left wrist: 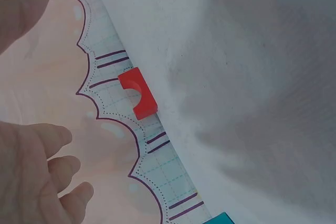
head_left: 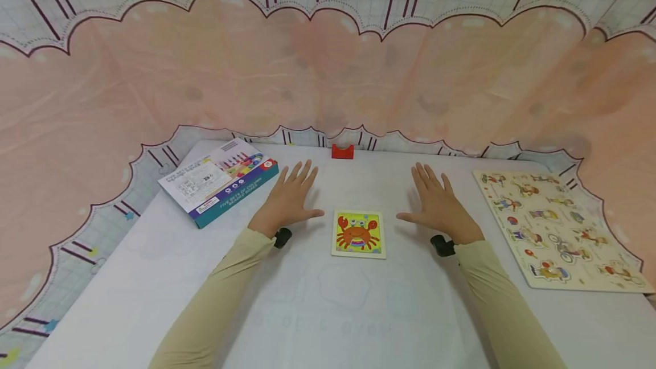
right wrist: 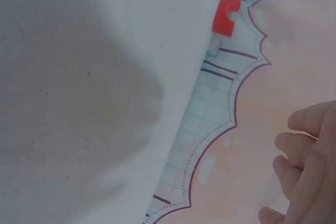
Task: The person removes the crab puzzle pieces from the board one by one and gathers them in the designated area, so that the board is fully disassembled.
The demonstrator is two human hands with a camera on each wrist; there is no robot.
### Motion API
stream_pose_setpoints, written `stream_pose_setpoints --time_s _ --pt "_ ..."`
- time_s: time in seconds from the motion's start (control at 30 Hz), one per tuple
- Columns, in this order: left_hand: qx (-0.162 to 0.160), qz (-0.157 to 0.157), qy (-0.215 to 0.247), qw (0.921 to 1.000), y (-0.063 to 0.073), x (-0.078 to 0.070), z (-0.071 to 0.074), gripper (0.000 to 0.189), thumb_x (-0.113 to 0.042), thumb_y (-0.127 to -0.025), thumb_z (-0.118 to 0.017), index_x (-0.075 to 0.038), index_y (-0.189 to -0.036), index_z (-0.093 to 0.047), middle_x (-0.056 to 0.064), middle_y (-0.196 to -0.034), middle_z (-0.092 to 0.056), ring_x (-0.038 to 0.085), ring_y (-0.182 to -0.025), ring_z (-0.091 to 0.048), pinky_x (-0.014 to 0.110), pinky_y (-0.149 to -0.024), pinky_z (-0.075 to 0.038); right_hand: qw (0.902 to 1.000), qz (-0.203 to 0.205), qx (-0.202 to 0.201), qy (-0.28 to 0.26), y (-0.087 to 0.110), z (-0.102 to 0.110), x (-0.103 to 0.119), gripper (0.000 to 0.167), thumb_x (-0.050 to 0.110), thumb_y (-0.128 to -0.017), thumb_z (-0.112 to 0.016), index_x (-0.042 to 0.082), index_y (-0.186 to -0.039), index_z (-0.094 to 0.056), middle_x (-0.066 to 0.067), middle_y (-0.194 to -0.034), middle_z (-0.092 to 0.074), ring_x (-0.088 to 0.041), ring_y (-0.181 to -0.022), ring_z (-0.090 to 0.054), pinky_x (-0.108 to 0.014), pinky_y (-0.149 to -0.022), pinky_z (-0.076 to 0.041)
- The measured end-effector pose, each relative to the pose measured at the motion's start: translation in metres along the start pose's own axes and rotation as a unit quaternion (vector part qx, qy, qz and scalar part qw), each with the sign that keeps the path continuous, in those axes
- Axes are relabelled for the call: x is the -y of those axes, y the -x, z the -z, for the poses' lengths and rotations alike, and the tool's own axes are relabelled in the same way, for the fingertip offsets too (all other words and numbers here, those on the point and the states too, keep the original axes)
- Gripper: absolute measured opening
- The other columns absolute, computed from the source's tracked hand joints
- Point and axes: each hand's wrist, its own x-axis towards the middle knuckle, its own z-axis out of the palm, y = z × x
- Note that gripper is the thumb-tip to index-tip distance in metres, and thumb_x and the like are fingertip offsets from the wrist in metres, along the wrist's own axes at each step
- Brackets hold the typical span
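Note:
Between my two hands, a small square crab puzzle (head_left: 358, 234) with a pale frame lies flat on the white table (head_left: 328, 312). My left hand (head_left: 288, 198) is held to the left of it, fingers spread and thumb pointing toward the puzzle. On the other side, my right hand (head_left: 438, 204) mirrors this pose with its thumb out. Neither hand holds anything, and both cast shadows on the table. In the left wrist view several fingertips (left wrist: 63, 171) show at the left side; the right wrist view has fingers (right wrist: 296, 150) at its right side.
A red block (head_left: 342, 152) with a curved notch stands at the table's back edge. The boxed bead set (head_left: 217, 181) lies at back left, close to my left hand. A large wooden picture board (head_left: 558, 232) lies at right. Behind hangs a patterned peach cloth (head_left: 328, 78).

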Motion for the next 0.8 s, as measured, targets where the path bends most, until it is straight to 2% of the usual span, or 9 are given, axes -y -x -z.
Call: stream_pose_setpoints --time_s 0.27,0.37,0.57,0.8 --pt "0.005 -0.012 -0.01 0.9999 0.0 -0.003 -0.003 0.101 -0.063 -0.08 -0.059 -0.011 -0.152 -0.01 0.01 -0.16 -0.003 0.032 -0.148 -0.003 0.053 -0.119 -0.002 0.9999 0.01 -0.003 0.002 0.001 -0.003 -0.002 0.11 0.058 -0.078 -0.064 -0.002 -0.15 -0.007 -0.021 -0.158 -0.005 -0.037 -0.146 -0.003 -0.06 -0.116 0.0" --pt "0.011 -0.026 -0.008 0.9996 0.001 -0.005 -0.003 0.101 -0.063 -0.079 -0.06 -0.011 -0.152 -0.012 0.01 -0.16 -0.004 0.032 -0.148 -0.004 0.054 -0.119 -0.002 0.9999 0.013 0.001 -0.01 0.002 -0.002 -0.002 0.11 0.057 -0.078 -0.065 -0.002 -0.15 -0.006 -0.021 -0.158 -0.004 -0.037 -0.146 -0.003 -0.06 -0.116 0.0" --pt "0.04 -0.059 0.005 0.9974 0.004 -0.01 -0.005 0.104 -0.064 -0.077 -0.062 -0.012 -0.152 -0.013 0.008 -0.16 -0.006 0.03 -0.148 -0.004 0.052 -0.119 -0.001 0.9989 0.03 0.009 -0.035 0.0 -0.004 0.002 0.112 0.055 -0.077 -0.068 -0.001 -0.15 -0.006 -0.019 -0.158 -0.003 -0.036 -0.147 -0.002 -0.06 -0.116 0.0" --pt "0.071 -0.087 -0.003 0.9937 0.006 -0.019 -0.006 0.104 -0.069 -0.077 -0.057 -0.011 -0.152 -0.013 0.008 -0.16 -0.006 0.03 -0.148 -0.004 0.051 -0.12 -0.003 0.9979 0.064 0.001 -0.003 -0.001 -0.006 0.005 0.114 0.059 -0.074 -0.069 0.0 -0.15 -0.008 -0.018 -0.158 -0.007 -0.035 -0.147 -0.004 -0.06 -0.116 -0.004"
